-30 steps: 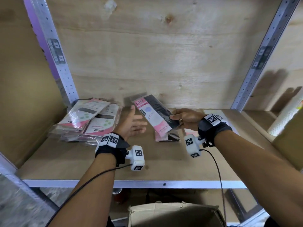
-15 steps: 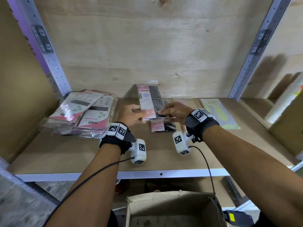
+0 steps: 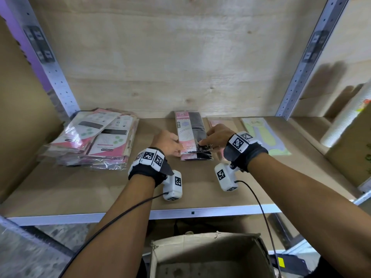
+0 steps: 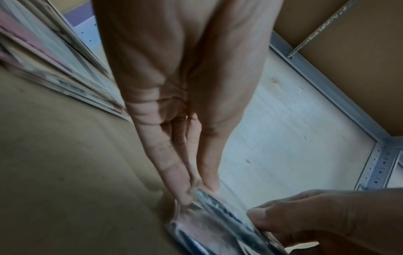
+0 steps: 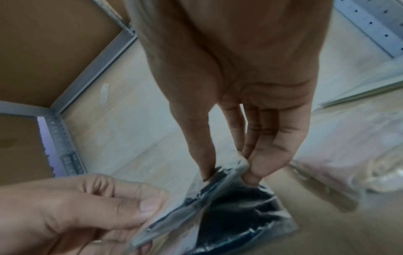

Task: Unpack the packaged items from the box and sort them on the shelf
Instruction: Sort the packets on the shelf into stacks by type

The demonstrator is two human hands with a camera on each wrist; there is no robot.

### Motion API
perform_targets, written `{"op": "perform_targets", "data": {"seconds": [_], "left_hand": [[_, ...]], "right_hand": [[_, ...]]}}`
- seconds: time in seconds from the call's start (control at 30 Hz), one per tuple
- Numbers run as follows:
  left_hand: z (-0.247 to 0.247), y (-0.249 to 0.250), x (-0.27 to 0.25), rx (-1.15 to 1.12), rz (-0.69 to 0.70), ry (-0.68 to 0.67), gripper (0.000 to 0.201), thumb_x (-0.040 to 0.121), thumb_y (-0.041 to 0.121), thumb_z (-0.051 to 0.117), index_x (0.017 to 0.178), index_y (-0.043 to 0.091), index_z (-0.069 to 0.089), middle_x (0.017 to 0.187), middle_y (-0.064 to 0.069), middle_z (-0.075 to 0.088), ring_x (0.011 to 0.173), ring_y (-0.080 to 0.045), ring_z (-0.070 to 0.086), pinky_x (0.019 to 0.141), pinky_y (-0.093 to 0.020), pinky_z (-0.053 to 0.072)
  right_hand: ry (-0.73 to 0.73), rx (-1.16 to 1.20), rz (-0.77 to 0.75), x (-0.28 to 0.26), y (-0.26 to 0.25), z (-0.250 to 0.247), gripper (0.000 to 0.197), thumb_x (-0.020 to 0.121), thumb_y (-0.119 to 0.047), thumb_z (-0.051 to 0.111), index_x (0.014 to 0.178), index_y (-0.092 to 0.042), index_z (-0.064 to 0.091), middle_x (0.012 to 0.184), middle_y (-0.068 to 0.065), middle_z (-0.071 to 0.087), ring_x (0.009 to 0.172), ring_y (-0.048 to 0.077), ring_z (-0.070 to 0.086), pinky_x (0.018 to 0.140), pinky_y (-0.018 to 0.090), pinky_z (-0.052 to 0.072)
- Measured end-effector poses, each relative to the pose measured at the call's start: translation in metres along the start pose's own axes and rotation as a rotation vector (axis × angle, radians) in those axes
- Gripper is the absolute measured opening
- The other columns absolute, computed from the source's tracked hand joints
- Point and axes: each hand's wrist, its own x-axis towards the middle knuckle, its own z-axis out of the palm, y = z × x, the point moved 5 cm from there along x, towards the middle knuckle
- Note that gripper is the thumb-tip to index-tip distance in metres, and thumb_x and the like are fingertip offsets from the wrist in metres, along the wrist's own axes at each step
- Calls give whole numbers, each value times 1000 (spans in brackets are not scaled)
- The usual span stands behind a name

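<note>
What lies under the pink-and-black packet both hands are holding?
Under the pink-and-black packet, a similar packet shows at its near end, lying on the shelf. How many more are beneath is hidden.

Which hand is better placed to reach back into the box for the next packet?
Probably the left. The left hand only pinches the black-and-pink packet at its edge between straight fingers, while the right hand grips its near corner. Both sit about equally far above the box.

"ENE" is printed on the pink-and-black packet (image 3: pixel 189 133) and on the green packet (image 3: pixel 265 135); smaller print is illegible.
</note>
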Motion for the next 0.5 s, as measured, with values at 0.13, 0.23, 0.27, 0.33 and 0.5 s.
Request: {"op": "perform_targets", "data": {"seconds": [0.13, 0.23, 0.27, 0.33, 0.5], "left_hand": [[2, -4, 1, 24, -32, -35, 24, 83, -3, 74, 106, -6, 68, 114, -22, 71, 88, -34, 74, 86, -47, 60], [3, -3, 0, 36, -44, -34, 20, 82, -3, 76, 101, -1, 69, 114, -20, 71, 88, -33, 74, 85, -46, 60], [3, -3, -1, 29, -52, -29, 25, 81, -4, 76, 105, -3, 68, 114, -20, 71, 88, -33, 74, 85, -46, 60], [3, -4, -2, 28, -63, -17, 33, 81, -4, 76, 113, -7, 66, 115, -21, 71, 88, -35, 74, 85, -46, 60], [4, -5, -2, 19, -95, -27, 41, 82, -4, 75, 121, -7, 63, 116, -22, 70, 92, -35, 73, 86, -45, 59]], "right_hand": [[-3, -124, 14, -1, 1, 0, 34, 80, -29, 80, 97, -2, 67, 96, 13, 72, 83, 23, 68, 90, 38, 58], [-21, -166, 32, -2, 2, 2, 44, 81, -30, 80, 107, 2, 67, 105, 14, 73, 93, 26, 71, 91, 42, 58], [-19, -166, 35, -2, 2, 2, 47, 80, -30, 81, 111, 2, 67, 108, 15, 72, 98, 28, 71, 91, 43, 58], [-20, -164, 36, -2, 2, 3, 49, 79, -30, 82, 113, 1, 66, 109, 16, 72, 101, 29, 71, 91, 43, 58], [-27, -189, 45, 2, 3, 3, 50, 77, -31, 83, 112, 1, 67, 104, 17, 74, 97, 29, 73, 90, 43, 59]]}}
